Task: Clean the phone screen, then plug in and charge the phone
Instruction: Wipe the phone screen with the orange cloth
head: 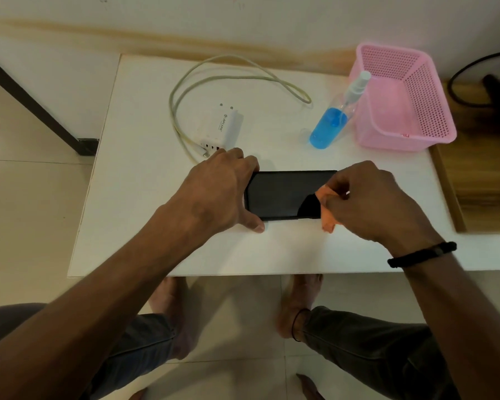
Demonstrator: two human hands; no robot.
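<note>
A black phone (280, 194) lies flat, screen up, in the middle of the white table (145, 203). My left hand (223, 192) grips its left end, fingers over the far edge and thumb on the near edge. My right hand (370, 200) pinches a small orange cloth (326, 209) against the phone's right end. Behind the phone lie a white charger block (223, 128) and its looped white cable (231, 76), the cable's plug end (205, 154) loose beside my left hand.
A spray bottle with blue liquid (332, 122) leans against a pink perforated basket (401, 99) at the back right. A wooden surface (479, 168) with a black cable adjoins the table on the right. My legs and feet show below the table's front edge.
</note>
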